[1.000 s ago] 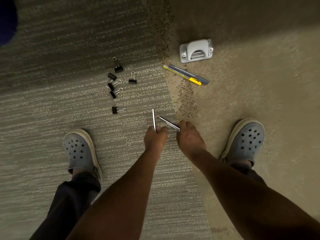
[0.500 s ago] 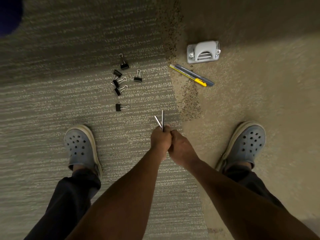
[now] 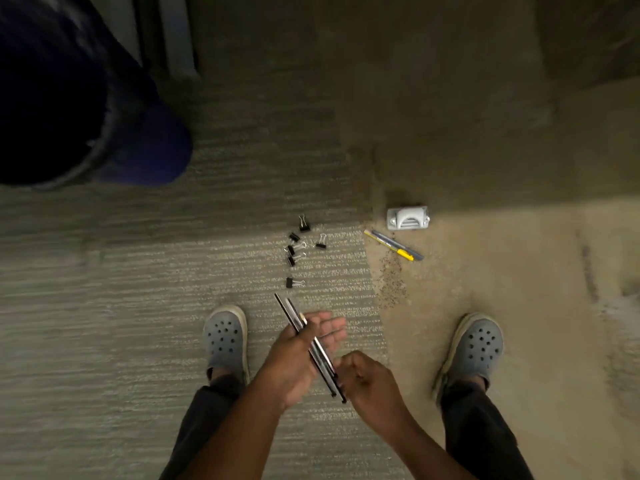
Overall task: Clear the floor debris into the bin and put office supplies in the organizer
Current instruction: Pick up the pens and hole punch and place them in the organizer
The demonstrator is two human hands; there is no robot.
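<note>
Grey clogs [image 3: 225,336], dark trousers [image 3: 483,427], striped and tan carpet [image 3: 104,306].

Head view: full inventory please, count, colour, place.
binder clips: six or so, black with silver handles, scattered on grey striped carpet ahead of the left foot
hole punch: one, light grey, on tan carpet, far right of the clips
pens: two, one yellow, one grey-blue, side by side just in front of the punch
debris: dark specks, along the carpet seam near the pens
bin: one, dark blue, top left
sticks: two thin dark ones, held together
shoes: two, grey clogs
left hand: holds the sticks
right hand: at their lower end
</note>
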